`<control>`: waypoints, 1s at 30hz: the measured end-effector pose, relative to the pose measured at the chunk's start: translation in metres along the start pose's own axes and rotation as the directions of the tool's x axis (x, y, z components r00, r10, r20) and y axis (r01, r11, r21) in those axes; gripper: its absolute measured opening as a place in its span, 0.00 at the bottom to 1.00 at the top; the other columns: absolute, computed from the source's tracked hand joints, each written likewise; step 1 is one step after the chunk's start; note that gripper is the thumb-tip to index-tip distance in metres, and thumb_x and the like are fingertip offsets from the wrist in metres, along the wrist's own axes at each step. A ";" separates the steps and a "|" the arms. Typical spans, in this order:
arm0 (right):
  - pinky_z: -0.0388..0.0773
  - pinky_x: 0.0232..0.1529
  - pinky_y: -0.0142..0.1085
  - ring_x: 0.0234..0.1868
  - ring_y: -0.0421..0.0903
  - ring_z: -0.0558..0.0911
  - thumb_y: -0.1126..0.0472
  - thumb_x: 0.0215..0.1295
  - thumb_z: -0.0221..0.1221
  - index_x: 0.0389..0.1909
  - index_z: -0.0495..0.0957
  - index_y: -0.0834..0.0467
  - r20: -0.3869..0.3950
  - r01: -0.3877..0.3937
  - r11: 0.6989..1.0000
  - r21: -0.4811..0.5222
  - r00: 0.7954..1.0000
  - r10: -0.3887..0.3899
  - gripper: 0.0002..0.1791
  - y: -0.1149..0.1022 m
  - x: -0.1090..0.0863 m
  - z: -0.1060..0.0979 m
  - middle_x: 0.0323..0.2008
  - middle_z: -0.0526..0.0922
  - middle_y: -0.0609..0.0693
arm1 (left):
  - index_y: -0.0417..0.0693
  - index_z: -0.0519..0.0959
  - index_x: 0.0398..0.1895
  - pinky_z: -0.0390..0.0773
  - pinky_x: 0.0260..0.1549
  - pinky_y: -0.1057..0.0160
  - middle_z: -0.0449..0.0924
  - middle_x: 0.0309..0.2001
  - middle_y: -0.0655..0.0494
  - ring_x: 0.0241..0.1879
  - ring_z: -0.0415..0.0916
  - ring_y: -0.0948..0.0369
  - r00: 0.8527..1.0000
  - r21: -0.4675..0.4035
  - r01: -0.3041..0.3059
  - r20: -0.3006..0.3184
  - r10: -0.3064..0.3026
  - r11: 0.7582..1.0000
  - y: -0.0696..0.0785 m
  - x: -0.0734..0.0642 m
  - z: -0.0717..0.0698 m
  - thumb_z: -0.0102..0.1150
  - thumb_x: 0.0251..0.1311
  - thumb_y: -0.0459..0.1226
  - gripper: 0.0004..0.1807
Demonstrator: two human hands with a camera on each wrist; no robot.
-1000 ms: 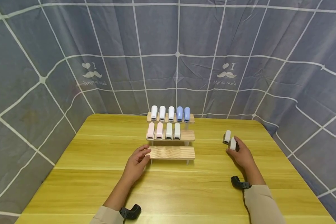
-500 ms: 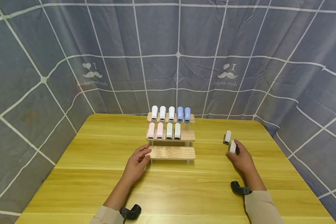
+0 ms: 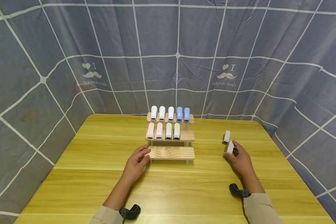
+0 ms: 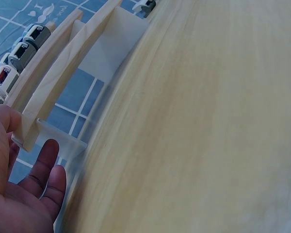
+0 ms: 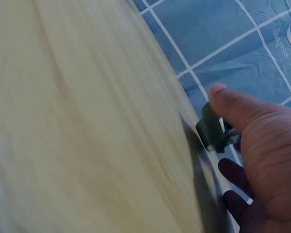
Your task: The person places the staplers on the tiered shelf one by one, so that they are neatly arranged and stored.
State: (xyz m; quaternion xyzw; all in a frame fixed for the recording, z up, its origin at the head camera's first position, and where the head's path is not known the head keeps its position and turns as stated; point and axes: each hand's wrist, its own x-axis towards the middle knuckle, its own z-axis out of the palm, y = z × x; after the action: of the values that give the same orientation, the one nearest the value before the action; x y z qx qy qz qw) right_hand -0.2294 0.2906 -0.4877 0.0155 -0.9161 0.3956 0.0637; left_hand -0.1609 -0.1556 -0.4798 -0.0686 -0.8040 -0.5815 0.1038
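Note:
My right hand [image 3: 242, 160] pinches a small white stapler [image 3: 231, 147] with a dark base, between thumb and fingers, right of the stand. In the right wrist view, this stapler [image 5: 213, 127] looks dark and is partly hidden behind the thumb. Close behind it on the table is another white stapler [image 3: 226, 137]. My left hand [image 3: 136, 161] holds the left end of a wooden tiered stand's lowest shelf [image 3: 172, 153]. The left wrist view has the thumb at the shelf's end [image 4: 31, 119], while the other fingers curve loosely below.
On the stand's middle shelf [image 3: 188, 136] are two pink staplers [image 3: 155, 130] and two white staplers [image 3: 172, 131]. Three white staplers [image 3: 162, 113] and two blue staplers [image 3: 183, 114] fill the top shelf. A grey-blue gridded curtain [image 3: 162, 71] hangs behind the wooden table [image 3: 182, 193].
The white stapler in my right hand has shifted slightly left and toward me, and leans more. The left hand has kept its place at the shelf.

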 end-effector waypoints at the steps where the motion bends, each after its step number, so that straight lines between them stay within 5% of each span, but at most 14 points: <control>1: 0.67 0.59 0.59 0.63 0.68 0.70 0.51 0.68 0.64 0.77 0.51 0.65 -0.006 0.000 1.000 0.005 1.000 0.000 0.46 -0.001 -0.001 0.000 0.64 0.69 0.72 | 0.39 0.81 0.57 0.73 0.55 0.55 0.71 0.66 0.52 0.63 0.70 0.52 1.000 0.001 -0.001 0.001 0.001 1.000 0.000 0.000 0.000 0.57 0.70 0.32 0.15; 16: 0.76 0.50 0.56 0.57 0.68 0.76 0.50 0.64 0.67 0.75 0.60 0.60 -0.069 0.032 0.996 0.087 0.997 -0.027 0.43 -0.018 -0.003 0.001 0.62 0.72 0.67 | 0.40 0.81 0.57 0.72 0.55 0.58 0.71 0.66 0.53 0.63 0.70 0.53 1.000 -0.014 0.011 0.005 -0.011 1.000 0.002 0.000 0.000 0.57 0.70 0.32 0.15; 30: 0.67 0.60 0.56 0.60 0.62 0.71 0.57 0.61 0.70 0.72 0.62 0.65 -0.083 0.135 0.984 0.117 0.989 -0.126 0.42 -0.044 -0.003 0.003 0.60 0.73 0.67 | 0.40 0.81 0.57 0.73 0.54 0.54 0.71 0.66 0.51 0.62 0.71 0.52 1.000 -0.014 0.003 0.005 -0.003 1.000 0.000 0.001 -0.001 0.57 0.69 0.31 0.15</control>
State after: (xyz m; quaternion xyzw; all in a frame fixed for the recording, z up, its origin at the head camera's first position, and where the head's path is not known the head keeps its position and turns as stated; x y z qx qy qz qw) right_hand -0.2232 0.2579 -0.4580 0.0645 -0.8842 0.4460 0.1227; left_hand -0.1613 -0.1561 -0.4794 -0.0697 -0.8003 -0.5871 0.1005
